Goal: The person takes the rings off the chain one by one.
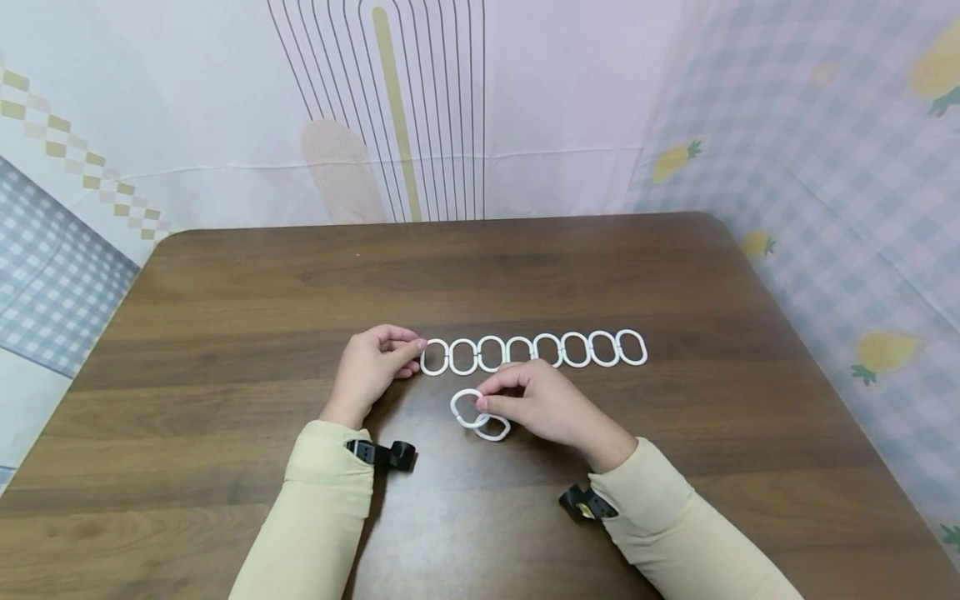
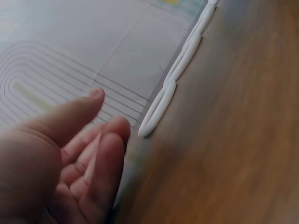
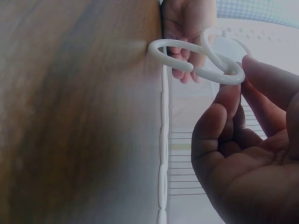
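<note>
Between the thumb and fingers of my right hand [image 1: 543, 402] is pinched a white oval plastic ring [image 1: 453, 408] with a small split in its side. A second white ring [image 1: 492, 439] is looped through it and hangs from it. Farther back lies a row of linked white rings [image 1: 647, 348], joined end to end. My left hand [image 1: 367, 367] is beside the left end ring [image 2: 159, 112] of that row. In the left wrist view its fingers are loosely bent, with a gap between thumb and fingertips and nothing in it. My right hand partly covers the row's middle in the head view.
The rings lie on a brown wooden table [image 1: 247, 333]. A patterned white cloth [image 1: 562, 100] hangs behind its far edge, and checked cloth with yellow fruit [image 1: 847, 275] hangs on the right. Each wrist wears a black strap with a small camera [image 1: 401, 456].
</note>
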`<action>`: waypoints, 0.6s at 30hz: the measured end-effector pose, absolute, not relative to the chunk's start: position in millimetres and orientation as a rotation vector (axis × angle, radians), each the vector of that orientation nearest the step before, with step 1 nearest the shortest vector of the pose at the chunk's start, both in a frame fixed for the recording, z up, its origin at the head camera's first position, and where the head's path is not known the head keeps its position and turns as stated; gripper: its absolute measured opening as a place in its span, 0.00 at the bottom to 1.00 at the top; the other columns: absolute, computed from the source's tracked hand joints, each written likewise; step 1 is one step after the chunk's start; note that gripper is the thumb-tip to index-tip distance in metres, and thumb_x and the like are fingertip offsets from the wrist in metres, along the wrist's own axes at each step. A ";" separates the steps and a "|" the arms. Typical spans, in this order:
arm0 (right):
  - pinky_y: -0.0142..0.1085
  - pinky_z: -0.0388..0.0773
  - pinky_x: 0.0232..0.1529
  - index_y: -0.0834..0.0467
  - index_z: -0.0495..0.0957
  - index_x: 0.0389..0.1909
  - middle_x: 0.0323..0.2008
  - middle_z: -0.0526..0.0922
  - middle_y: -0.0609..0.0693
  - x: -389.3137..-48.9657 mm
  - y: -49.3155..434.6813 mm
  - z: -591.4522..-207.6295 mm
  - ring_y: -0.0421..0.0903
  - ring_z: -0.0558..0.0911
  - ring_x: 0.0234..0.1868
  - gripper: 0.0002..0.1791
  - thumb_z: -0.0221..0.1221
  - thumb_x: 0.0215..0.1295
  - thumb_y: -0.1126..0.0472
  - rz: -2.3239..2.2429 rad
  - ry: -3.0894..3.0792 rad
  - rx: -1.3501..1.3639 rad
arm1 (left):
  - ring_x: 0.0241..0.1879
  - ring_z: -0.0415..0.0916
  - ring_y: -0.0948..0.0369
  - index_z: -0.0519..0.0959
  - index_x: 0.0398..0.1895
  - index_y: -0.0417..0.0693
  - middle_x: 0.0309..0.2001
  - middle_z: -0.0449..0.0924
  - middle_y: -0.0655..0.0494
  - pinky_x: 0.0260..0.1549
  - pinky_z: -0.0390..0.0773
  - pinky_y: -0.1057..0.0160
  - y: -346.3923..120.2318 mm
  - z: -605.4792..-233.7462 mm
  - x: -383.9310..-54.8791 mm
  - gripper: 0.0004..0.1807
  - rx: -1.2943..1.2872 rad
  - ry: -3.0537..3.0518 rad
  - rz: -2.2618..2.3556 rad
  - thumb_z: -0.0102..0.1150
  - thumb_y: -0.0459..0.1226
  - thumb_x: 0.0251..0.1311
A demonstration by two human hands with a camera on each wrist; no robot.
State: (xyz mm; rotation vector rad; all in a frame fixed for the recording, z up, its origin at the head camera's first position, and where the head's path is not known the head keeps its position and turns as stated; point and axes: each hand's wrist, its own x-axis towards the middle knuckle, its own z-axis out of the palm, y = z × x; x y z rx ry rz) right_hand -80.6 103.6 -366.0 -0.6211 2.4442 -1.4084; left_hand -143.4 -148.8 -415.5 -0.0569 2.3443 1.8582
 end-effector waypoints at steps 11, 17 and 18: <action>0.33 0.76 0.40 0.58 0.89 0.38 0.34 0.86 0.43 -81.2 102.9 -366.3 0.39 0.79 0.36 0.06 0.67 0.64 0.61 -1.419 2.457 -0.640 | 0.30 0.84 0.60 0.78 0.37 0.33 0.31 0.85 0.49 0.33 0.86 0.61 -158.3 -419.3 -131.2 0.09 0.219 2.153 2.034 0.68 0.31 0.61; 0.33 0.75 0.38 0.59 0.89 0.38 0.34 0.86 0.43 -81.4 103.1 -366.2 0.39 0.79 0.35 0.06 0.67 0.64 0.61 -1.424 2.465 -0.634 | 0.38 0.86 0.59 0.79 0.42 0.31 0.37 0.87 0.46 0.38 0.85 0.62 -159.1 -417.4 -126.5 0.11 0.350 2.003 1.964 0.68 0.31 0.62; 0.33 0.75 0.38 0.58 0.89 0.38 0.34 0.86 0.43 -81.4 103.1 -366.2 0.39 0.79 0.35 0.06 0.67 0.64 0.61 -1.421 2.469 -0.631 | 0.39 0.86 0.59 0.80 0.43 0.32 0.39 0.87 0.45 0.39 0.85 0.62 -159.0 -416.6 -126.0 0.11 0.363 1.982 1.944 0.68 0.31 0.61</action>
